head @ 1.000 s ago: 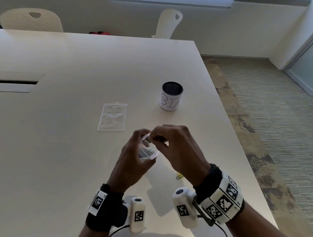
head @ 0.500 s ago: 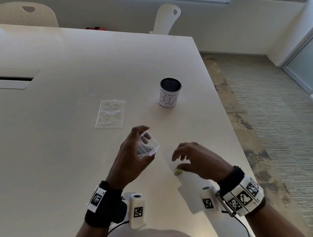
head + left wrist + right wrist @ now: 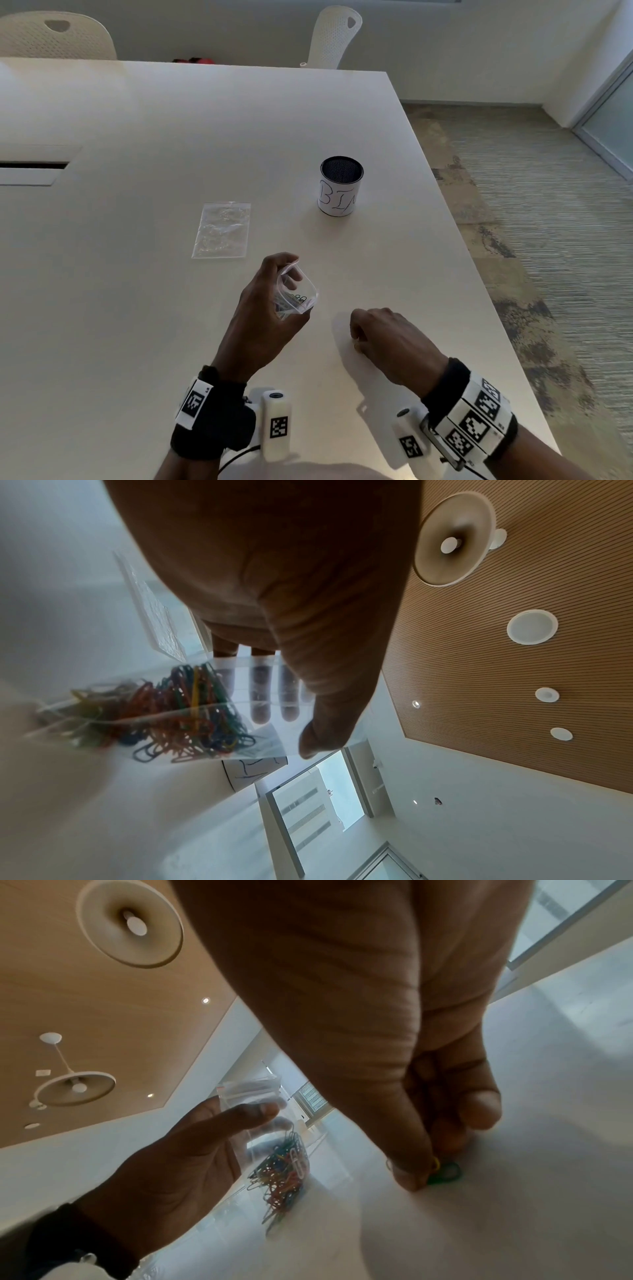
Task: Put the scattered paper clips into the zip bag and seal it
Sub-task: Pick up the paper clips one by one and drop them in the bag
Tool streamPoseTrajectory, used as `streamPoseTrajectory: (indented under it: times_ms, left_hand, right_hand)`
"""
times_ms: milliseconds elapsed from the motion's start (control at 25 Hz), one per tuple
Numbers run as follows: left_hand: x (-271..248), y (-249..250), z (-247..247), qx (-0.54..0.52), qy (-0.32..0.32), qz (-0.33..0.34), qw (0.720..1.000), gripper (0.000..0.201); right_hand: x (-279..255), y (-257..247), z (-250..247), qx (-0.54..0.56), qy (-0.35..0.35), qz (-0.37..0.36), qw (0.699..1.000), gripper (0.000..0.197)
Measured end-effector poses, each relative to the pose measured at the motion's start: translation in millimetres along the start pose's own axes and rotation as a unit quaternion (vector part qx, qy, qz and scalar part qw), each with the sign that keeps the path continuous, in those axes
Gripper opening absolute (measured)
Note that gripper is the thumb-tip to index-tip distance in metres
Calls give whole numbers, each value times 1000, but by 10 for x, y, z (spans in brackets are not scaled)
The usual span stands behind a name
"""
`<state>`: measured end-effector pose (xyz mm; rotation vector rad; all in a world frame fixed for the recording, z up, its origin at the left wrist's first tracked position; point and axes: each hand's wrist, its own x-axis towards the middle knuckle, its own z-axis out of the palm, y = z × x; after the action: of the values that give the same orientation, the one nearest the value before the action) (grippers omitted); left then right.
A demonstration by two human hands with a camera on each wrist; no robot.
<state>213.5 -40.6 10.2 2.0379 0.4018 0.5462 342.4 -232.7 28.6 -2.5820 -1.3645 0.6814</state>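
Note:
My left hand holds a small clear zip bag above the table, its mouth held open by thumb and fingers. Many coloured paper clips fill the bag's bottom. My right hand is down on the white table to the right of the bag. Its thumb and fingertips pinch loose paper clips, yellow and green, lying on the tabletop. In the head view those clips are hidden under the hand.
A second clear zip bag lies flat on the table beyond my left hand. A black mesh cup with a white label reading BIN stands farther right. The table's right edge drops to carpet. Two white chairs stand at the far side.
My right hand left the bag's mouth, dropped to the table at the right and closed its fingers on the loose clips. My left hand keeps holding the bag open.

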Motion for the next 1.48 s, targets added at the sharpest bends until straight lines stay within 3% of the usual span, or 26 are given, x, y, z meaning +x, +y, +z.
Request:
streamPoseTrajectory:
  times_ms: [160, 280, 440, 560, 720, 1240, 1400, 1480]
  left_hand:
    - [-9, 2, -14, 3, 2, -2, 1000, 68]
    - [-19, 17, -16, -1, 4, -6, 1000, 67]
    - [-33, 26, -18, 2, 7, -5, 1000, 67]
    - [-40, 38, -21, 9, 6, -5, 1000, 68]
    - [-44, 62, -43, 17, 10, -1, 1000, 67]
    - [-57, 59, -102, 10, 17, -19, 1000, 67]
    - [-53, 61, -100, 13, 16, -14, 1000, 69]
    - [-57, 67, -106, 11, 15, -16, 1000, 73]
  right_hand:
    - [-20, -24, 7, -21, -30, -4, 999, 17]
    - [-14, 8, -135, 31, -13, -25, 999, 13]
    - [59, -34, -428, 176, 86, -76, 978, 7]
    - [108, -285, -577, 292, 193, -119, 929, 11]
    - [200, -611, -598, 326, 262, -143, 897, 11]
    - [319, -720, -611, 280, 245, -177, 911, 6]
    - [389, -675, -609, 214, 268, -162, 925, 17]
    - [451, -675, -599, 186, 238, -152, 941, 29]
